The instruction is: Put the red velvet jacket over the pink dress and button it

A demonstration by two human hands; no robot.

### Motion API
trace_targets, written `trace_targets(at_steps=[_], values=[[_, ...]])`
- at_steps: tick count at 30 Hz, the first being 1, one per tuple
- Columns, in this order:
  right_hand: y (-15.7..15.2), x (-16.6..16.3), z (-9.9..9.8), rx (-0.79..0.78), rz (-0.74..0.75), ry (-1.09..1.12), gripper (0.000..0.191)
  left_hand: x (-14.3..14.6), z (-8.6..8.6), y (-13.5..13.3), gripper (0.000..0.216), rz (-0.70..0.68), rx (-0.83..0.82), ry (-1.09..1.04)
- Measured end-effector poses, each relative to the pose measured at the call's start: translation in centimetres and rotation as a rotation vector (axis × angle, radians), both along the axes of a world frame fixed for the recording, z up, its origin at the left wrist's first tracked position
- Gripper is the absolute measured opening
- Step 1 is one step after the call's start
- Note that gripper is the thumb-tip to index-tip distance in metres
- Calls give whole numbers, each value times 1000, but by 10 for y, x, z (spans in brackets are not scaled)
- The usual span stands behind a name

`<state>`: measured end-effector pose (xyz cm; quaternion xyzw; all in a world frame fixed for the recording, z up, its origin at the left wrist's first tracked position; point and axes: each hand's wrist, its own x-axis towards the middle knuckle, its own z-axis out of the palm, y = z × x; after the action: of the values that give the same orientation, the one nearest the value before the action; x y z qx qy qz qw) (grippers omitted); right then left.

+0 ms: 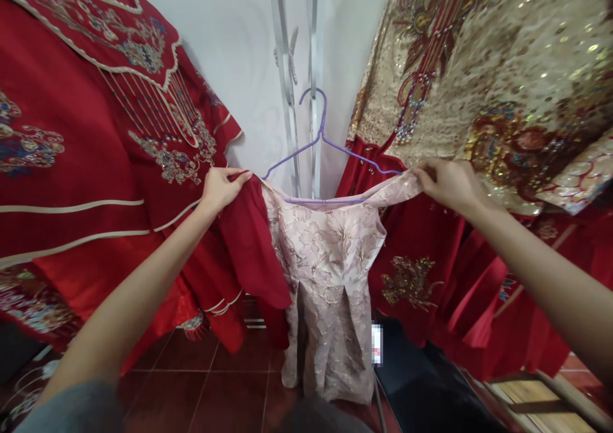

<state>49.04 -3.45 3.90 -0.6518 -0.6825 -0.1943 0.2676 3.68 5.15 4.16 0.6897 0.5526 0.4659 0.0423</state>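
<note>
As left fingers (241, 178) pinch red cloth (253, 248), right fingers (430, 164) pink dress (328, 238), tiled floor (234, 391), wall (230, 18).

A pale-pink floral dress (330, 248) — upright, wide-necked — hangs on a purple hanger (321, 131).

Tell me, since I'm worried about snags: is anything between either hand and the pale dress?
Nothing visible blocks the right hand, which pinches the pale dress by one shoulder strap. Red cloth hangs close under the left hand, which pinches the dress's other side; whether the cloth is caught too is unclear.
</note>
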Motion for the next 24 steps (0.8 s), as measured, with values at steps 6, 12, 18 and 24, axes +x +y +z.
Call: trace_targets(at_steps=[6,12,18,24], values=[[-36,0,-52,-133,13,129,22,-20,-25,-10,42,71,-116,-144],[-80,-10,-47,-267,-26,65,24,-21,-54,-54,39,-78,-213,172],[-113,-31,-15,-71,43,-8,20,-4,-31,-123,26,-314,-253,357],[-120,-68,3,71,264,91,17,73,-17,-150,18,-750,-137,337]])
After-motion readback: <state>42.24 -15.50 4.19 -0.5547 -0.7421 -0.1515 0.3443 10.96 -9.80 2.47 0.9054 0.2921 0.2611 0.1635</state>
